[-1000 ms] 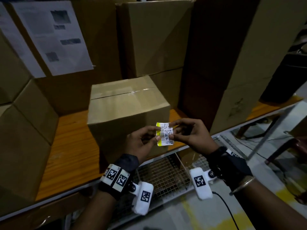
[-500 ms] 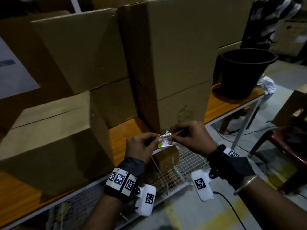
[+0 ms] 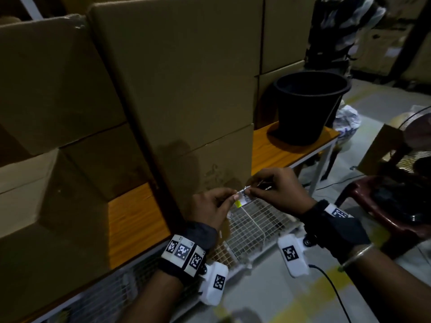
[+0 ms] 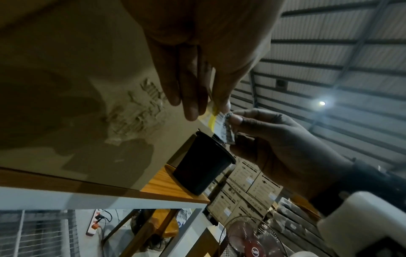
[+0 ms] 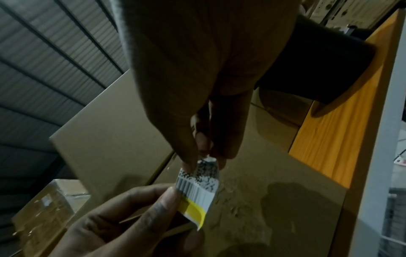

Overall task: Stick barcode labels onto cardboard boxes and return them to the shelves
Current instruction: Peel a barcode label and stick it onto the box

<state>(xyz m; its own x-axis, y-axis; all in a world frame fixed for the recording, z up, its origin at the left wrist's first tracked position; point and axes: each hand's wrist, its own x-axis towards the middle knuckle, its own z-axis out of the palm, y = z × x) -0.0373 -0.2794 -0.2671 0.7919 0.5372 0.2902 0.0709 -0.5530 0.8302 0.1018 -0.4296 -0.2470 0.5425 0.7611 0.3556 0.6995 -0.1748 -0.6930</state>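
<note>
Head view shows both hands raised together in front of a tall cardboard box standing on the wooden shelf, with a small barcode label stretched between them. The left hand pinches the label's yellow-striped end between thumb and curled fingers; the right hand pinches the opposite, printed end between thumb and fingertips. In the right wrist view the label bends and curls away from its backing, the yellow band nearest the left thumb. From the left wrist view the label sits just off the box's front face, which bears a scuffed, torn patch, without touching it. A black bucket stands on the shelf end, to the right of the box, and a wire basket lies beneath the hands.
</note>
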